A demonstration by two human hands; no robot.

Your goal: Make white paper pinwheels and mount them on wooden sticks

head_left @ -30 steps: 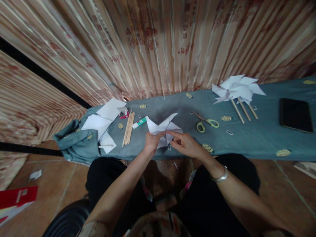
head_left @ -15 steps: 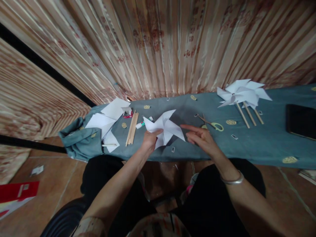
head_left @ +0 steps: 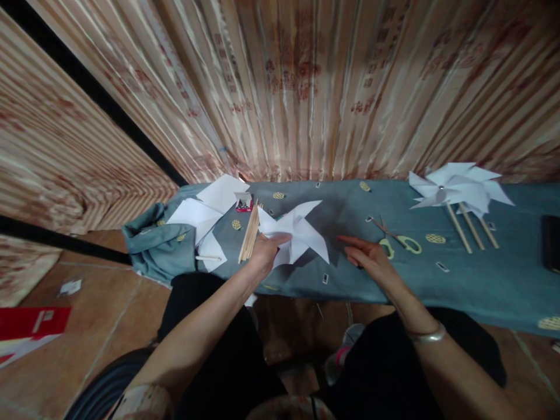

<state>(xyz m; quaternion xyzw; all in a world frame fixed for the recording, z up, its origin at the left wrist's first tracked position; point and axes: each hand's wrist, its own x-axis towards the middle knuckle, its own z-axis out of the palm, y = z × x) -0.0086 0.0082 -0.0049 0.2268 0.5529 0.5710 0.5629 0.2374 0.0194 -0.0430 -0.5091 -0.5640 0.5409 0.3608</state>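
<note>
My left hand point(head_left: 265, 255) pinches a folded white paper pinwheel point(head_left: 307, 232) near its centre, thumb on top, just above the cloth-covered table. To the right of its blades, my right hand point(head_left: 366, 256) hangs apart from the paper. Its index finger is stretched toward the pinwheel, the other fingers are loosely bent, and I see nothing in it. Beside my left hand lies a bundle of thin wooden sticks point(head_left: 248, 238). Scissors point(head_left: 410, 244) with pale green handles rest open just beyond my right hand.
Left of the sticks are white paper pieces point(head_left: 192, 214) and a small open red box point(head_left: 244, 205) with small contents. Several pinwheels on sticks point(head_left: 455, 189) lie at the right. A dark flat object point(head_left: 552, 242) sits at the right edge. A pleated curtain point(head_left: 297, 116) hangs behind the table.
The camera view has turned left, so things on the table sit further right in the picture. My right hand has drawn slightly away from the pinwheel. The glue stick is now hidden.
</note>
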